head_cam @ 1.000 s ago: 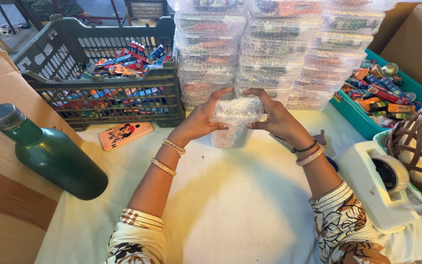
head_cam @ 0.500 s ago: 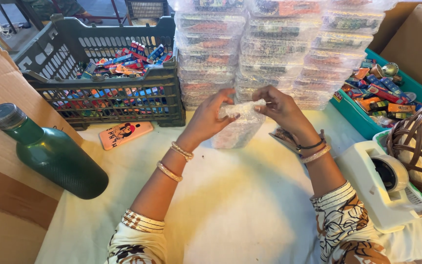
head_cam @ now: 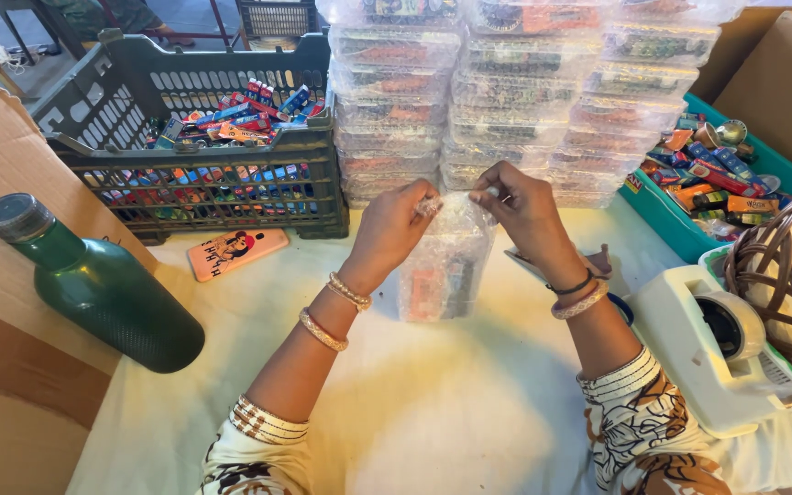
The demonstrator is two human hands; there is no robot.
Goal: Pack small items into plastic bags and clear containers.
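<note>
A clear plastic bag [head_cam: 442,266] with small colourful packets inside stands upright on the white tablecloth [head_cam: 414,412]. My left hand [head_cam: 394,231] pinches the bag's top edge at the left. My right hand [head_cam: 524,209] grips the same top edge at the right. Both hands hold the mouth of the bag closed and stretched between them. Bangles sit on both wrists.
Stacks of filled clear bags [head_cam: 506,92] rise behind the hands. A dark crate [head_cam: 194,137] of small packets stands at the back left, a teal tray [head_cam: 717,183] of packets at the right. A green bottle [head_cam: 93,284], an orange phone [head_cam: 236,252], a white tape dispenser [head_cam: 726,357] and a wicker basket [head_cam: 781,275] lie around.
The bag was lifted and bunched between both hands. Now it stands on the table and the hands have moved up to its top edge.
</note>
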